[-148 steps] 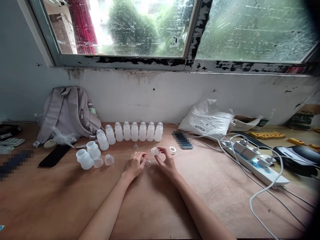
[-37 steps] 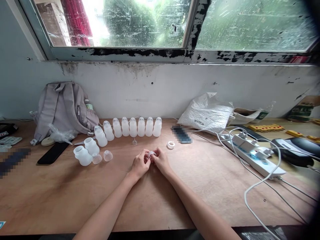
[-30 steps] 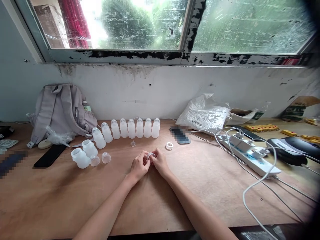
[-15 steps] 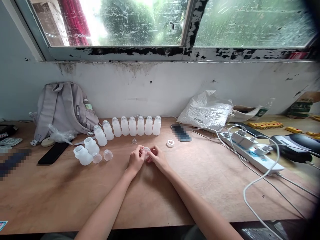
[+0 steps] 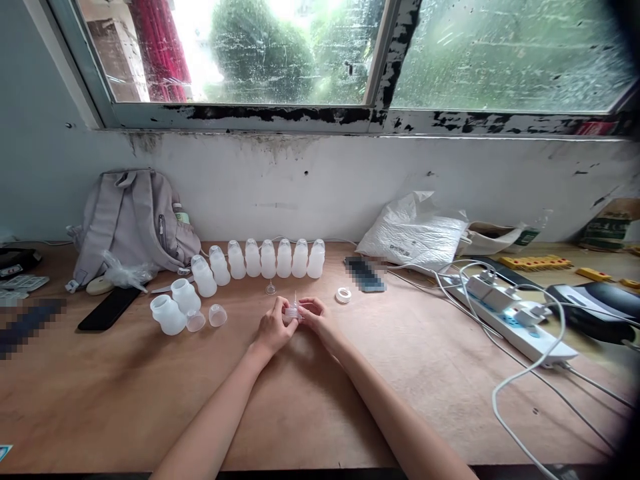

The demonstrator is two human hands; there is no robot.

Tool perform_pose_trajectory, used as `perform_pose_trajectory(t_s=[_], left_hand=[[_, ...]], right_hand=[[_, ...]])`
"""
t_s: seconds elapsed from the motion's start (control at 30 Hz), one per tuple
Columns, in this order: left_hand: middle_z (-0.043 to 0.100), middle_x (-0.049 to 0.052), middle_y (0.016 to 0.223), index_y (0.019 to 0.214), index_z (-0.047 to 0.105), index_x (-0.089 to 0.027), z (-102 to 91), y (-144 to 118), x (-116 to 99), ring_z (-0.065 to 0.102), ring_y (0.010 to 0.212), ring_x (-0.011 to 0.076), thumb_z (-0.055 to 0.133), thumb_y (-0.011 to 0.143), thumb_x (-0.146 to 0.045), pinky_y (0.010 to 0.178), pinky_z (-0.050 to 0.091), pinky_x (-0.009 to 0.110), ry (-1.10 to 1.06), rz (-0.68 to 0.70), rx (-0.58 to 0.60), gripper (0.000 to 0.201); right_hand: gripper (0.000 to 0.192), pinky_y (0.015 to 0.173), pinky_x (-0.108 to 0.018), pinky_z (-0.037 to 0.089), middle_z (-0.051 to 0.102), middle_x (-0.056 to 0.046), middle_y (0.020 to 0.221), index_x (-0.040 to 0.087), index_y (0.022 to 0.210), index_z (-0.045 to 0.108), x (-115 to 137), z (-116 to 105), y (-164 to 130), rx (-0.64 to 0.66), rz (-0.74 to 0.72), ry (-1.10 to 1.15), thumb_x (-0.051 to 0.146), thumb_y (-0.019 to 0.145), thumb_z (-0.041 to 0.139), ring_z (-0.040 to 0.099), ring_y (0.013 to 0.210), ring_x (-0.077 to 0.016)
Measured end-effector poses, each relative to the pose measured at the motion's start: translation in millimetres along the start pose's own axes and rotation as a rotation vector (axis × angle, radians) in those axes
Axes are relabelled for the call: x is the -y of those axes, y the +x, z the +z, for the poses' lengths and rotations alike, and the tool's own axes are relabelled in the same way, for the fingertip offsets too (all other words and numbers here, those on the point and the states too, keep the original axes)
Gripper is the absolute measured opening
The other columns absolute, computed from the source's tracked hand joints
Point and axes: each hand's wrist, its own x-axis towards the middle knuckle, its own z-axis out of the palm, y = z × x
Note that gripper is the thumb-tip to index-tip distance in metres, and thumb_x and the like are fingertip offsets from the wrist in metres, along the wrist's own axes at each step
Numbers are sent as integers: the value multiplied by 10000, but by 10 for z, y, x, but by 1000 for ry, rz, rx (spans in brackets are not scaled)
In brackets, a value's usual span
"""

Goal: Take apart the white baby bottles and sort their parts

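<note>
Above the worktop [image 5: 310, 400], left hand [image 5: 273, 328] and right hand [image 5: 314, 317] both pinch one small clear cap [image 5: 293, 311], fingertips meeting to steady it between them.

One head-worn view looks forward and down across the desk [image 5: 125, 400], facing the window [image 5: 280, 53].

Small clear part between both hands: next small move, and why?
Probably seat it onto an uncapped bottle at left. Left hand and right hand pinch the small clear part together above the table; the row of capped bottles suggests that.
</note>
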Motion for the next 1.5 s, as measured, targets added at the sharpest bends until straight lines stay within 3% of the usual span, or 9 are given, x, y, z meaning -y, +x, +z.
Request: perform_pose_trajectory(t_s=[0.3, 0.5, 0.63, 0.77, 0.9, 1.0, 1.1, 1.27, 1.5], left_hand=[[575, 6, 855, 962, 425, -209, -129, -11, -83, 572, 690, 109, 490, 744, -225, 650, 457, 228, -321, 80, 200, 228], [578, -16, 740, 933, 445, -210, -48, -7, -60, 567, 625, 112, 500, 768, -314, 618, 459, 230, -209, 28, 137, 202], [587, 31, 949, 1013, 452, -223, -62, -62, -61, 572, 852, 158, 482, 779, -265, 764, 457, 285, -81, 125, 73, 240], [553, 55, 1066, 1088, 443, -225, -384, -145, -48, 502, 1023, 185, 445, 797, -227, 895, 393, 326, 114, 210, -104, 291], [571, 61, 1043, 1037, 491, -218, -1094, -65, 47, 505, 999, 210, 434, 786, -218, 908, 361, 340, 393, 185, -329, 257], [541, 134, 1119, 1104, 469, -157, -1656, 89, 196, 438, 1074, 289, 449, 760, -294, 899, 322, 415, 718, -34, -399, 371], [575, 220, 1028, 1084, 483, -60, -1995, 207, 398, 415, 1069, 368, 511, 678, -439, 880, 272, 508, 915, -304, -263, 556], [638, 165, 864, 807, 592, -123, -2086, 262, 524, 480, 1002, 329, 469, 670, -480, 952, 149, 517, 906, -374, -99, 401], [604, 64, 830, 925, 516, -174, -1914, 227, -191, 552, 831, 231, 475, 699, -446, 783, 391, 336, 647, -51, -446, 356]], right_hand=[[299, 721, -323, 488, 657, -49, 789, 155, 766, 602, 19, -56, 2, 38, 44, -45, 380, 595, 700, 616, 766, -195], [273, 638, -285, 499, 632, -31, 724, 157, 740, 576, -74, -44, 12, 21, 15, -98, 386, 628, 675, 602, 684, -161], [262, 602, -254, 503, 594, -10, 747, 169, 749, 564, -103, -48, 34, -1, -44, -82, 377, 634, 674, 584, 693, -142], [286, 612, -264, 517, 591, -5, 761, 187, 801, 539, -88, -80, 51, -55, -68, -49, 402, 650, 654, 588, 716, -144], [312, 634, -273, 522, 612, -25, 799, 184, 836, 543, -78, -100, 53, -43, -51, -46, 418, 657, 645, 599, 744, -154], [305, 631, -269, 522, 615, -29, 810, 180, 850, 546, -87, -108, 54, -27, -48, -41, 403, 667, 646, 598, 742, -152], [290, 624, -267, 522, 613, -32, 818, 180, 854, 551, -94, -114, 58, -19, -42, -24, 386, 675, 647, 595, 732, -149], [308, 631, -270, 518, 621, -40, 840, 178, 888, 592, -90, -124, 62, -33, -29, -12, 371, 658, 662, 590, 741, -156], [296, 735, -286, 491, 641, -48, 882, 166, 857, 653, -72, -124, 76, -22, -4, 44, 365, 639, 675, 583, 831, -177]])
